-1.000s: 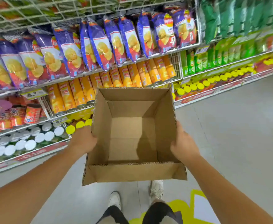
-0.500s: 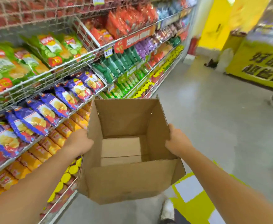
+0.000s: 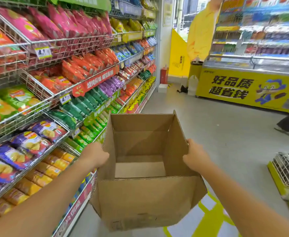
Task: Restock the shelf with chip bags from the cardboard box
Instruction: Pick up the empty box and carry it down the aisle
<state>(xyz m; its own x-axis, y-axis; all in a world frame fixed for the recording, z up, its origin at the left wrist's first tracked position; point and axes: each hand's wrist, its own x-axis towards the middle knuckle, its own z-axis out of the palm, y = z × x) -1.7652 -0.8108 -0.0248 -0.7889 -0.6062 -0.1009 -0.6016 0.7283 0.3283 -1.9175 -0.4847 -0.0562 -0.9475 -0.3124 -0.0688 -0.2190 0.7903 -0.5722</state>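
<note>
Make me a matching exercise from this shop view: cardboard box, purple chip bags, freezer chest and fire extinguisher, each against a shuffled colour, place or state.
1 cardboard box
2 purple chip bags
3 freezer chest
4 fire extinguisher

A red, at the aisle's far end
B empty, carried off the floor
C yellow front, black lettering
D in a row, low on the left

Pairs: 1-B, 2-D, 3-C, 4-A

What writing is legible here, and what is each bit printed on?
"好品质 超省钱": yellow freezer front.
"4.": white price tag; remaining digits blurred.
Red shelf banner: Chinese characters, too blurred to read.
Chip bags, cardboard box: print unreadable.
</note>
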